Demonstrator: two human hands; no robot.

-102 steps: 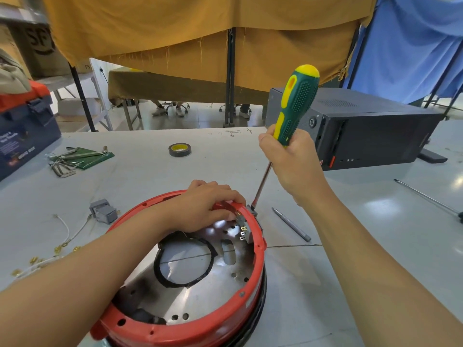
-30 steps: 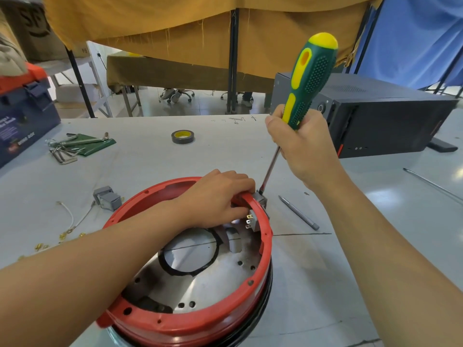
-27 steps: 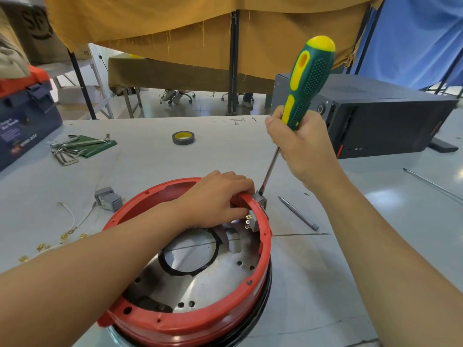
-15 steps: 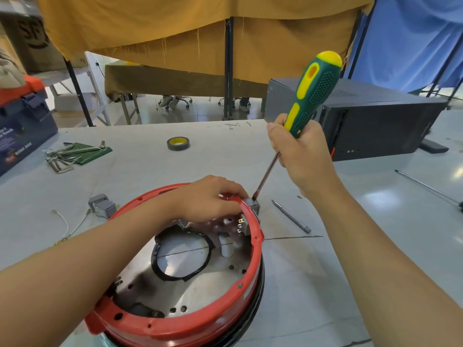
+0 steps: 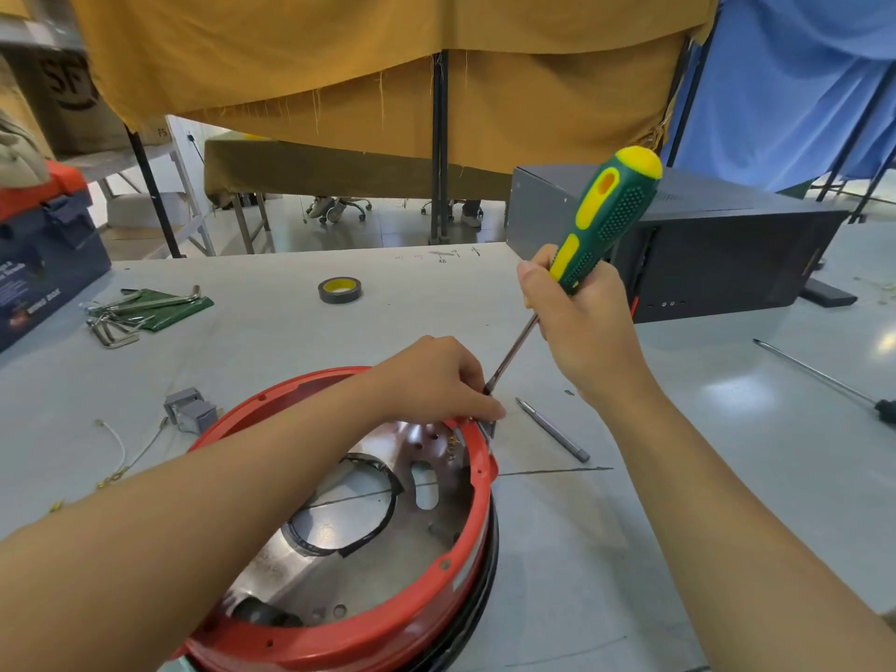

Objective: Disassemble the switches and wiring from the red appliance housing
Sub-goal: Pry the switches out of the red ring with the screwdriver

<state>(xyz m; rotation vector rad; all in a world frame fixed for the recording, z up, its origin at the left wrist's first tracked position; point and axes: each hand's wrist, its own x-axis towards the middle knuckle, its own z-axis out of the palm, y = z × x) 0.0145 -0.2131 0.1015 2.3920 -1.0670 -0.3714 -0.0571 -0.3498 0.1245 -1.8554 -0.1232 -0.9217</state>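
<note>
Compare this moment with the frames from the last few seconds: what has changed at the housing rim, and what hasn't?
The grey switch, earlier seated inside the red housing rim with its terminals facing inward, now sits pushed outward at the rim's outer edge. The left hand has shifted from resting over the rim to pinching the switch. Unchanged: the right hand grips the screwdriver, its tip at the switch.

You're at a workshop/repair bench: grey worktable (image 5: 252, 361) w/ hex keys (image 5: 114, 327), roll of elec. tape (image 5: 340, 289), loose driver bit (image 5: 552, 430), toolbox (image 5: 41, 264) at left, dark PC case (image 5: 703, 254) on the far side. Yellow (image 5: 339, 65) & blue (image 5: 785, 80) cloth screens divide stations; shelving w/ cardboard box (image 5: 68, 99) behind, office chair wheels (image 5: 339, 208) under next table.
</note>
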